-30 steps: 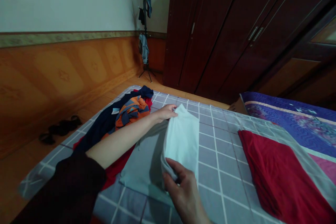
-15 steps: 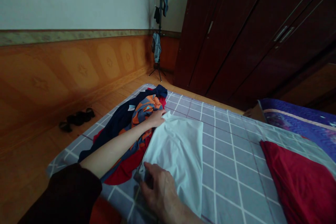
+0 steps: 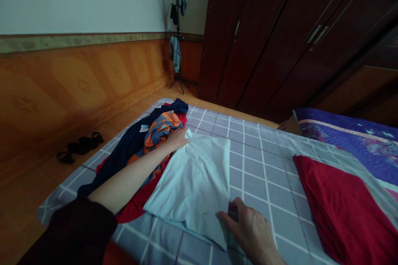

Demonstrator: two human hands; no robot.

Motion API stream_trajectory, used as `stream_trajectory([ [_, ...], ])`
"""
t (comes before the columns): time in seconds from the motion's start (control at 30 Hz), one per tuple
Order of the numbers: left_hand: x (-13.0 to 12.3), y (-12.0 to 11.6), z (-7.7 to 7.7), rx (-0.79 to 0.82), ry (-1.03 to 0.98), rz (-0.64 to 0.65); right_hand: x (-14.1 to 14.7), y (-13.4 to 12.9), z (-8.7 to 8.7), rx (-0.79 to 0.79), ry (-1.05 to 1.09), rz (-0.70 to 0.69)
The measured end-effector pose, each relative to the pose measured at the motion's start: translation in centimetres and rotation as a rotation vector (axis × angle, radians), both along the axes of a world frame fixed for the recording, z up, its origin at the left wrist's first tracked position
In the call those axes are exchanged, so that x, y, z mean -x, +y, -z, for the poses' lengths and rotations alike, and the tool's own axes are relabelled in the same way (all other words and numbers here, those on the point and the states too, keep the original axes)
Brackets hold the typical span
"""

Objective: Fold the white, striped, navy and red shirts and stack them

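Observation:
A pale white shirt (image 3: 199, 174) lies folded into a long panel on the bed, its lower edge wavy. My left hand (image 3: 178, 139) reaches across to its far left corner, the fingers closed on the fabric there and partly hidden. By the shirt's near right edge is my right hand (image 3: 250, 225), thumb and fingers apart and curved, with nothing seen between them. Left of the shirt, under my left forearm, is a heap of clothes: a navy garment (image 3: 124, 161) with a white label, an orange and grey piece (image 3: 158, 130) and a red one (image 3: 132, 209).
A folded red garment (image 3: 338, 203) lies at the right of the checked bed sheet (image 3: 255, 161). Beyond it is a purple floral cover (image 3: 351, 130). Dark wardrobes (image 3: 258, 37) and a coat rack (image 3: 178, 20) stand behind; black sandals (image 3: 81, 145) are on the floor.
My right hand has moved from the shirt's near left corner to its near right edge, and its fingers have come away. The shirt's lower part now lies spread. The view has turned slightly right.

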State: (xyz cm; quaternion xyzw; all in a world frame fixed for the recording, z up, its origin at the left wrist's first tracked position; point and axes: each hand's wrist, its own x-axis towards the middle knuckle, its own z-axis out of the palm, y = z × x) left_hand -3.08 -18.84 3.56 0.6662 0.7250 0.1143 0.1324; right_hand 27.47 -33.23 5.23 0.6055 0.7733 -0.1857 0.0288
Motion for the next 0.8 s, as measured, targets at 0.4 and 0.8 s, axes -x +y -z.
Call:
stream_trajectory([
  [0.4, -5.1, -2.7, -1.6, 0.117, -0.049, 0.160, -8.8, 3.6, -2.4, 0.057, 0.308, 0.153],
  [0.8, -15.9, 1.8, -3.4, -0.020, -0.054, 0.422, -16.6, -0.1, 1.6, 0.089, 0.344, 0.306],
])
